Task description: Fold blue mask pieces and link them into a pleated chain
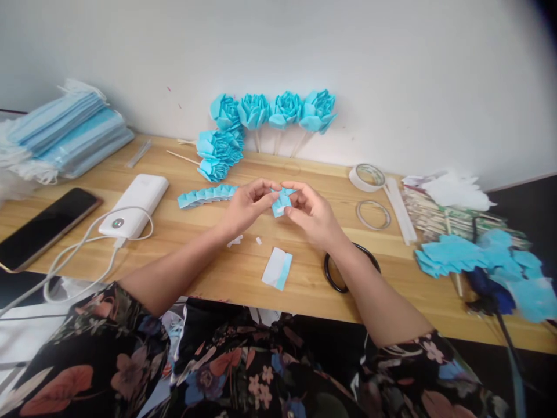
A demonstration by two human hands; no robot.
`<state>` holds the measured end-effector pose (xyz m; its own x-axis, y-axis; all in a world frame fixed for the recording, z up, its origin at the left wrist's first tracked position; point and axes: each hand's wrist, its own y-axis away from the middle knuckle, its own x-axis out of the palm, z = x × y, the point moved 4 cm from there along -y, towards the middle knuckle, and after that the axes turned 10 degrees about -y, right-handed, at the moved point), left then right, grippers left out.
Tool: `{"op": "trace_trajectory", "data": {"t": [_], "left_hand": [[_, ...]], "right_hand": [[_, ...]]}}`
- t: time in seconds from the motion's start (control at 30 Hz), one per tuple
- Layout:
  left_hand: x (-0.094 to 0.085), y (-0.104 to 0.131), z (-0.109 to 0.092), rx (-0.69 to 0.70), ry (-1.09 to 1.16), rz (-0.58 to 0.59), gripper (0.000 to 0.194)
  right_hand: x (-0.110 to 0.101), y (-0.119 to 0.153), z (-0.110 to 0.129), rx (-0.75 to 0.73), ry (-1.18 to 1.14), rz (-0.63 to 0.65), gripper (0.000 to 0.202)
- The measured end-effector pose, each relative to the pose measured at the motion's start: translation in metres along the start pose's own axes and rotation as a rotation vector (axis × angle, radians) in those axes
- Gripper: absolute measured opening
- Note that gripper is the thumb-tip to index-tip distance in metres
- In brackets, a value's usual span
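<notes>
Between my two hands, above the middle of the table, is a small folded blue piece (282, 201) that looks like mask fabric. My left hand (251, 204) pinches its left side with thumb and fingertips. Its right side is gripped by my right hand (312, 210), with a bit of white at the thumb tip. A row of folded blue pieces (206, 196) lies just left of my left hand. Below the hands rests a flat white and blue piece (277, 268), with a few small white scraps (235, 241) to its left.
Blue fabric flowers (287, 110) on sticks lean at the wall. A mask stack (73, 133), phone (50, 226) and cabled power bank (134, 203) lie left. To the right are tape rolls (368, 177), black scissor handles (333, 273), sticks (455, 217) and loose blue fabric (461, 253).
</notes>
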<state>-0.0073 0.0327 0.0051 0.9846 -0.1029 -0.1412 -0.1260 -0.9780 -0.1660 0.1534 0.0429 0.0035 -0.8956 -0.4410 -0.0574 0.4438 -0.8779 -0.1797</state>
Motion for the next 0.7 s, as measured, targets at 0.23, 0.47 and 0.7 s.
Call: {"op": "trace_trajectory", "data": {"t": [0.23,0.47,0.7], "left_hand": [[0.003,0.001,-0.002,-0.017,-0.102,0.085,0.032],[0.005,0.002,-0.005,-0.036,-0.134,0.055,0.021],[-0.001,0.0,0.001,-0.077,-0.177,-0.059,0.023]], "right_hand": [[-0.007,-0.001,0.009,-0.094,0.024,-0.161,0.04],[-0.007,0.0,0.006,-0.123,0.089,-0.188,0.039],[-0.005,0.011,0.027,-0.438,0.597,-0.346,0.004]]}}
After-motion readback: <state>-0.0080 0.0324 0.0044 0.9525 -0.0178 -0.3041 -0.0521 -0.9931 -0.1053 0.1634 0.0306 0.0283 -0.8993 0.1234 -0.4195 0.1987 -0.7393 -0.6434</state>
